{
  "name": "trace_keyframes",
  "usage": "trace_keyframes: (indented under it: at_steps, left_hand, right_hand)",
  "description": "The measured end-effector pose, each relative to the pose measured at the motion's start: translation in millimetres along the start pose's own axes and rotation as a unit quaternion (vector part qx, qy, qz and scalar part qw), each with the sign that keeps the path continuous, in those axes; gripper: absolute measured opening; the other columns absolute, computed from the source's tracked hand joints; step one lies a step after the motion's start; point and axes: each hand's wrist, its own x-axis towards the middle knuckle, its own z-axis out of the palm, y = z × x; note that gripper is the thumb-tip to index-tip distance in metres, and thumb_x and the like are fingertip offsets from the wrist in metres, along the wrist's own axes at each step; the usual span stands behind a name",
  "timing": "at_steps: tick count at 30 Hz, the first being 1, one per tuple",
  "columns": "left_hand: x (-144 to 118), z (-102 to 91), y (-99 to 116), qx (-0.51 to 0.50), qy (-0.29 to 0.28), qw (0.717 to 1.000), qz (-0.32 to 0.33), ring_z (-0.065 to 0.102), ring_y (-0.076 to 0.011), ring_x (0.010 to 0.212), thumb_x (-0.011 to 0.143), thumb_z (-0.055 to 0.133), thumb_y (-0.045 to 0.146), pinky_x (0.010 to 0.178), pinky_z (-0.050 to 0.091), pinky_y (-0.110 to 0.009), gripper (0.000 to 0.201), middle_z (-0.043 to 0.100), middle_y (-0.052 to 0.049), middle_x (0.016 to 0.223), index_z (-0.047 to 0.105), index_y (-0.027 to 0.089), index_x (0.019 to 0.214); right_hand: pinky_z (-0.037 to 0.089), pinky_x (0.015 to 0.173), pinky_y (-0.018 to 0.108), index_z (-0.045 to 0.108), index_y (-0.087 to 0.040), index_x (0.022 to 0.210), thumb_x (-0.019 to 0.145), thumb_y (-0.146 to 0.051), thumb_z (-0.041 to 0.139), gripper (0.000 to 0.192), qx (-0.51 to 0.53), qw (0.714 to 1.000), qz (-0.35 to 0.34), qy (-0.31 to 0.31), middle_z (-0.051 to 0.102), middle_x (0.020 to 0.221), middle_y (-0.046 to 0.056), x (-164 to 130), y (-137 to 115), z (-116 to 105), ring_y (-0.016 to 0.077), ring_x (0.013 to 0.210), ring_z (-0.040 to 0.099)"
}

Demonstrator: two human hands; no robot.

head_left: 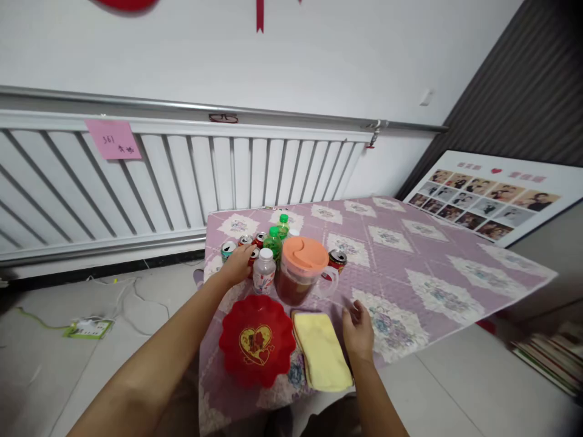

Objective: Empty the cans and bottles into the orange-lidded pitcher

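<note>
Left hand (237, 264) seemingly on can (254, 256)

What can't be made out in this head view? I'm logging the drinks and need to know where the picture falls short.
- Can under the left hand: fingers cover it, so grip and label are unclear.
- Cans behind: labels too small.
- White bottle: label print too small.
- Pitcher: orange lid hides the fill level.
- Right hand beside the yellow cloth: contact uncertain.
- Pink note: writing blurred.
</note>
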Motion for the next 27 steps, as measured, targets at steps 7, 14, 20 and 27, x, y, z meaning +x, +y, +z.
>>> trace_keyframes:
  at_steps: [7, 14, 20, 27]
  left_hand:
    - [14, 5.6, -8, 0.006, -0.025, 1.000, 0.012, 0.046, -0.0324, 0.141, 0.075, 0.060, 0.005, 0.122, 0.033, -0.049, 0.072, 0.051, -0.019, 0.150, 0.046, 0.012, 0.145]
    - [13, 8.5, -13, -0.006, -0.022, 1.000, 0.008, 0.049, -0.0359, 0.137, 0.074, 0.062, 0.006, 0.118, 0.037, -0.053, 0.069, 0.054, -0.020, 0.145, 0.049, 0.011, 0.142]
    - [7, 6.1, -11, -0.030, 0.000, 1.000, -0.004, 0.050, -0.0336, 0.136, 0.072, 0.065, 0.004, 0.116, 0.042, -0.050, 0.073, 0.053, -0.020, 0.142, 0.047, 0.011, 0.143]
    - [-3, -2.5, -8, -0.041, 0.015, 0.999, -0.003, 0.047, -0.0331, 0.137, 0.070, 0.067, 0.003, 0.118, 0.039, -0.049, 0.078, 0.052, -0.019, 0.141, 0.045, 0.012, 0.145]
  right_hand:
    - [0.048, 0.098, 0.050, 0.061, -0.015, 0.125, 0.074, -0.051, 0.062, 0.062, -0.013, 1.000, -0.010, 0.000, 0.067, 0.120, 0.017, 0, 1, 2, 0.0301, 0.103, 0.065]
    - [0.047, 0.099, 0.050, 0.064, -0.016, 0.121, 0.073, -0.052, 0.062, 0.060, -0.025, 0.999, -0.027, 0.000, 0.068, 0.117, 0.016, 2, 5, 2, 0.0295, 0.102, 0.064]
    - [0.046, 0.099, 0.051, 0.064, -0.015, 0.119, 0.072, -0.053, 0.061, 0.060, -0.036, 0.999, -0.029, -0.001, 0.067, 0.120, 0.017, 4, 7, 2, 0.0303, 0.104, 0.064]
    - [0.046, 0.099, 0.052, 0.065, -0.014, 0.118, 0.072, -0.052, 0.061, 0.060, -0.045, 0.999, -0.026, -0.005, 0.068, 0.115, 0.016, 3, 3, 3, 0.0300, 0.101, 0.064]
